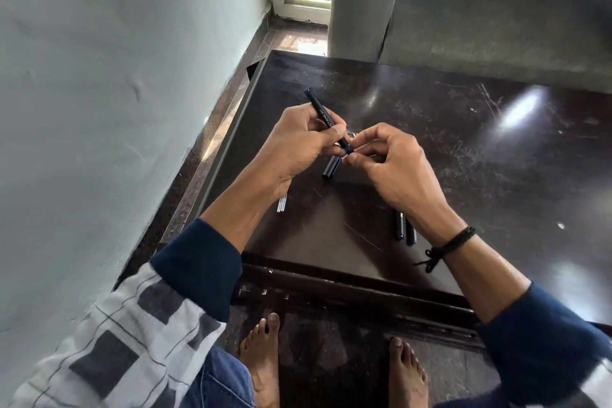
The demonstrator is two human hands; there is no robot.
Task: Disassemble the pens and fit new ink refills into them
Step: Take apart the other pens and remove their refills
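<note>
A black pen [323, 111] with white lettering is held above the dark table [463, 149], its far end pointing up and left. My left hand [303, 142] grips its barrel. My right hand [387, 159] pinches the pen's near tip end with thumb and fingers. Below the hands a black pen cap [331, 167] lies on the table. Two dark pens [404, 225] lie side by side under my right wrist. Thin clear refills [282, 203] stick out from under my left wrist; most of their length is hidden.
A white wall runs along the left, close to the table's left edge. A grey sofa [496, 16] stands behind the table. My bare feet [265, 358] are on the floor below the table's front edge.
</note>
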